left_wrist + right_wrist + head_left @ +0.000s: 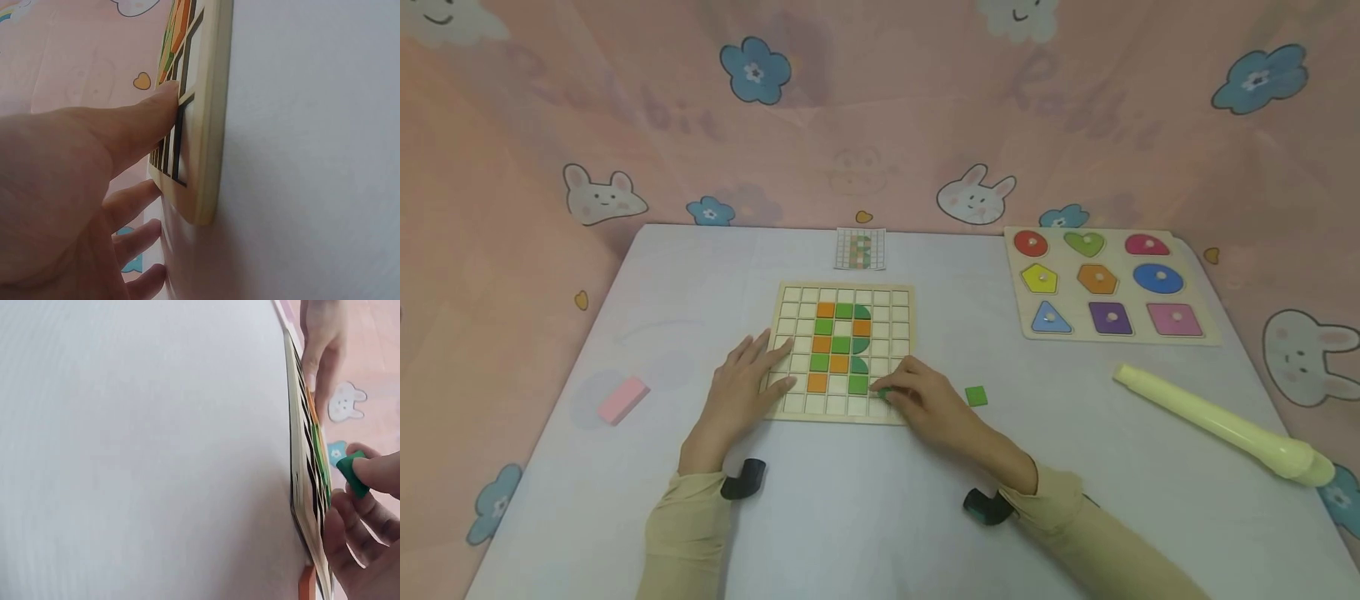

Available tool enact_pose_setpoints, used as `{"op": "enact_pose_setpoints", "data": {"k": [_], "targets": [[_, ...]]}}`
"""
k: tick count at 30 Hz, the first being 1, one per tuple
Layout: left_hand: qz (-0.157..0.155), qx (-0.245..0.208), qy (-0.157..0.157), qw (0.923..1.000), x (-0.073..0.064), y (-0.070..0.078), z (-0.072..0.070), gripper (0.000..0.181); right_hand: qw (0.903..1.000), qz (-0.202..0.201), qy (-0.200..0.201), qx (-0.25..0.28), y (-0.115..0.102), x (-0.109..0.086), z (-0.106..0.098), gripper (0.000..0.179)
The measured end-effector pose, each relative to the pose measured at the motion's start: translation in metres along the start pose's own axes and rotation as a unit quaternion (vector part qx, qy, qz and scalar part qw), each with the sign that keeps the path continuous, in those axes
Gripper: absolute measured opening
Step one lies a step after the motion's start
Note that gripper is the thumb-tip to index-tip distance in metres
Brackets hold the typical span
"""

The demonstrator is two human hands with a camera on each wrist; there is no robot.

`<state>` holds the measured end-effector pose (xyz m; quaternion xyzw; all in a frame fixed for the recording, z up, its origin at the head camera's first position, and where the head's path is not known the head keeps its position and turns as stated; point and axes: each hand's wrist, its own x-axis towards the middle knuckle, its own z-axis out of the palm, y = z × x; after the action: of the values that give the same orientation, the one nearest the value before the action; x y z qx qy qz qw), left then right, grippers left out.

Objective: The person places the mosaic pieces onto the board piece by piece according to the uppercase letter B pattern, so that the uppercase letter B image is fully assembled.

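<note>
A wooden grid board (842, 419) lies on the table, with orange, light green and dark green tiles set in its middle columns. My left hand (741, 392) rests along its left side, fingers spread, thumb and index finger over the border cells. In the left wrist view the thumb (147, 115) presses on the board's face near its edge. My right hand (928, 396) pinches a small dark green piece (354, 475) between thumb and fingers, over the lower right cells beside a light green tile (858, 384). Its full outline is partly hidden by the fingers.
A loose green square tile (976, 396) lies right of the right hand. Behind the board is a small printed pattern card (861, 249). A shape puzzle (1112, 283) stands at the back right, a pale yellow baton-like object (1217, 423) at right, a pink block (623, 401) at left.
</note>
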<state>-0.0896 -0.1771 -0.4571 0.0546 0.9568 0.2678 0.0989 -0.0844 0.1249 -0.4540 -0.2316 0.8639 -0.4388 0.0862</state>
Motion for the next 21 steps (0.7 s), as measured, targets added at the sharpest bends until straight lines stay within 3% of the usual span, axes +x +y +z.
{"op": "enact_pose_setpoints", "data": {"k": [4, 11, 21], "targets": [[0.002, 0.001, 0.0, 1.0, -0.001, 0.0, 0.0, 0.061, 0.9997, 0.012, 0.002, 0.02, -0.003, 0.003, 0.01, 0.014], [0.003, 0.003, 0.001, 1.0, -0.001, 0.0, 0.0, 0.061, 0.997, 0.056, 0.03, 0.044, -0.012, 0.009, 0.025, 0.013], [0.003, 0.004, 0.0, 1.0, -0.001, 0.001, -0.001, 0.061, 0.9952, 0.085, 0.045, -0.02, -0.016, 0.02, 0.034, 0.013]]}}
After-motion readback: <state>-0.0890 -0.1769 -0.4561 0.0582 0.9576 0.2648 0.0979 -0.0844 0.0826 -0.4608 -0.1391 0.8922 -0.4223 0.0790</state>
